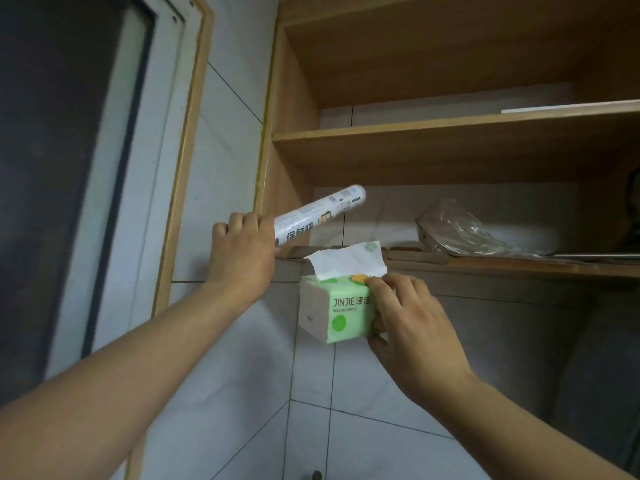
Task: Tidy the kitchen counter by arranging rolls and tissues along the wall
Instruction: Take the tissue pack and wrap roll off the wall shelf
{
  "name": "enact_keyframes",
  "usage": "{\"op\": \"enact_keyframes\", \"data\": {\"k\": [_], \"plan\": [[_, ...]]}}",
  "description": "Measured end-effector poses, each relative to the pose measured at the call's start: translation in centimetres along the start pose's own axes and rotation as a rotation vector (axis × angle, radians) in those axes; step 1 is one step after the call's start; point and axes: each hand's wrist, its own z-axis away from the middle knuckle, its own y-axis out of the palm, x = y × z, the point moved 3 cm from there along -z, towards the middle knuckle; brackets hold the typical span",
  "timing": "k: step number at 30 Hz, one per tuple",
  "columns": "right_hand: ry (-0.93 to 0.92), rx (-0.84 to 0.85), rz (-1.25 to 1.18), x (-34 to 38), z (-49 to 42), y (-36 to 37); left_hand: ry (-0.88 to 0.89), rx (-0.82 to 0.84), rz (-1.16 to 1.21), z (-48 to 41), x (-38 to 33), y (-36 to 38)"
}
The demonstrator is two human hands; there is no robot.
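My left hand [242, 251] grips one end of a white cling-film roll [322, 213], which points up and to the right toward the bottom wooden shelf [519, 266]. My right hand [412, 317] holds a green and white tissue pack [334, 310] in the air below that shelf's front edge, fingers over its top and thumb under it. A white tissue [349, 263] sticks up out of the pack. Both things are lifted in front of the tiled wall.
A wooden open cupboard has an upper shelf board [450, 133] with a flat white item at its right end. A metal object wrapped in clear plastic [460, 233] lies on the bottom shelf. A dark window in a wooden frame [187, 150] is at the left.
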Motion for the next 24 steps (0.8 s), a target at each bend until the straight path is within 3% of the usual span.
{"op": "enact_keyframes", "data": {"k": [7, 16, 24], "plan": [[0.012, -0.037, -0.077, -0.9, 4.6, -3.3, -0.164, 0.122, 0.386, 9.9, -2.9, -4.4], [0.053, 0.027, -0.176, -4.8, 17.1, -7.0, -0.428, 0.341, 0.700, 24.8, -8.8, -10.1], [0.229, 0.113, -0.355, -4.7, 29.0, -8.0, -0.604, 0.512, 0.905, 36.5, -12.9, -15.9]]}}
